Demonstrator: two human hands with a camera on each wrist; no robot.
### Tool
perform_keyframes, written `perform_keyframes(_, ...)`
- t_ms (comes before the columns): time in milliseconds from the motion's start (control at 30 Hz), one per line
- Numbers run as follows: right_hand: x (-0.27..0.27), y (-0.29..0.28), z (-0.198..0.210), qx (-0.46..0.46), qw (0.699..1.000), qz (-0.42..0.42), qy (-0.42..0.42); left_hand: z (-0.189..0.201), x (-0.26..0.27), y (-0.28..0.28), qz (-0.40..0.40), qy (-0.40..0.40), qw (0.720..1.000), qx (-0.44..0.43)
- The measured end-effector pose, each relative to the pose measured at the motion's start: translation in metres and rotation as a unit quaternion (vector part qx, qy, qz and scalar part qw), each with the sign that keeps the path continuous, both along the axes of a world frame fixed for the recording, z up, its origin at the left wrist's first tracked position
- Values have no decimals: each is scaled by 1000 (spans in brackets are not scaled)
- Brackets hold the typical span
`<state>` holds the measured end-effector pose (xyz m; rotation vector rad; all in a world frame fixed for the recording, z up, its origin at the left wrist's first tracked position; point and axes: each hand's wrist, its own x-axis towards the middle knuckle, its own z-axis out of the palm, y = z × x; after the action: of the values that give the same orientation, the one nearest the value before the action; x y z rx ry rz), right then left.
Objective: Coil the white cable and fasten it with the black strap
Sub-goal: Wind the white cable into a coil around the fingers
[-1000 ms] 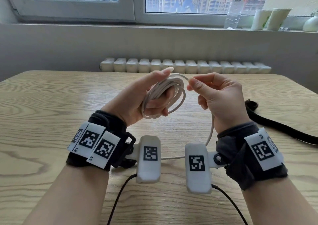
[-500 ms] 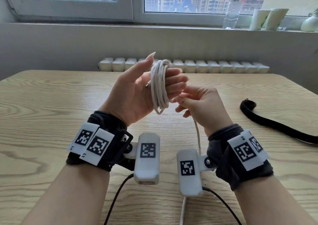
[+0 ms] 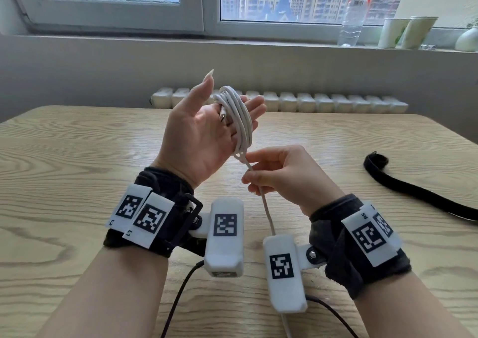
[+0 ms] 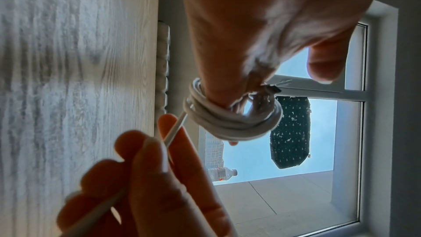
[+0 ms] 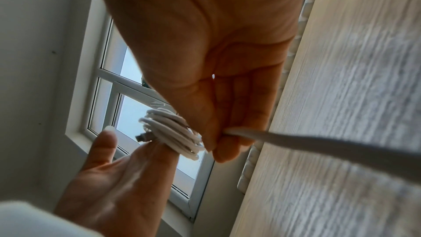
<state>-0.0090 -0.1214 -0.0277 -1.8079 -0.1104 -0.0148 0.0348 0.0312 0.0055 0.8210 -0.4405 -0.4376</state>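
The white cable (image 3: 239, 120) is wound in several turns round the straight fingers of my raised left hand (image 3: 196, 136), palm toward me and thumb pointing up. A metal connector end (image 5: 142, 137) sticks out of the coil (image 4: 227, 122). Just below the coil my right hand (image 3: 249, 180) pinches the loose strand (image 5: 318, 143), which runs down toward the near table edge. The black strap (image 3: 413, 193) lies flat on the table at the right, apart from both hands, its far end curled.
The wooden table (image 3: 77, 182) spreads under both hands. A plastic bottle (image 3: 353, 14) and two paper cups (image 3: 406, 31) stand on the windowsill behind. A white radiator (image 3: 323, 102) runs along the table's far edge. Black cords (image 3: 178, 299) trail from the wrist cameras.
My left hand has straightened its fingers and turned its palm toward me, the coil still round them. My right hand has dropped lower along the loose strand, under the coil.
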Motion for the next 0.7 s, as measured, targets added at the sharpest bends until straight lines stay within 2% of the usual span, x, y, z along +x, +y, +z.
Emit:
perform_keyframes(300,-3,6,2,-39,997,59,13,-2,7,-2,95,-13,994,55)
perform_keyframes(467,-4,8,2,-47,997,55,6,-3,12,3,148,-39,983,104)
perform_keyframes(567,-4,5,3,-32,999,39,-6,-4,13,3,153,-68,970,176)
perform_keyframes(700,-6,1,8,8,999,16,-42,-11,13,-1,136,-123,931,316)
